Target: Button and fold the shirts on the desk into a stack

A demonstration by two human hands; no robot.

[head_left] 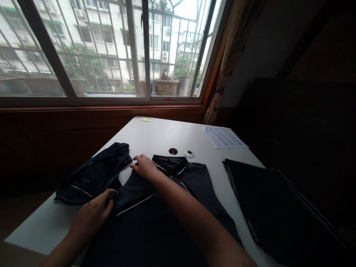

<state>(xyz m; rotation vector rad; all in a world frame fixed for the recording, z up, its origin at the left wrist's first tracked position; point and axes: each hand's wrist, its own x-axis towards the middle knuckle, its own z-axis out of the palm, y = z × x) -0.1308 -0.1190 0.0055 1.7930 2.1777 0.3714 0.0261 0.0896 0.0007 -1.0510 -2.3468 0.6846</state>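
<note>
A dark polo shirt (pixel 167 218) with white-edged collar and sleeves lies spread on the white table (pixel 167 129), its collar toward the window. My left hand (pixel 96 211) is closed at the shirt's left edge, thumb and fingers pinching the cloth beside the left sleeve. Reaching across the shirt, my right hand (pixel 144 167) is at the left shoulder near the collar, its thumb and fingers apart. Just left of both hands is a bunched dark blue garment (pixel 94 172) with a light stripe. The shirt's lower part runs out of view beneath my right forearm.
A folded dark garment (pixel 275 204) lies at the table's right side. Toward the back are printed papers (pixel 225 137), a yellow sticky note (pixel 146 119), a round cable hole (pixel 173 151) and its white cover (pixel 189 154). A barred window (pixel 111 48) stands beyond the table.
</note>
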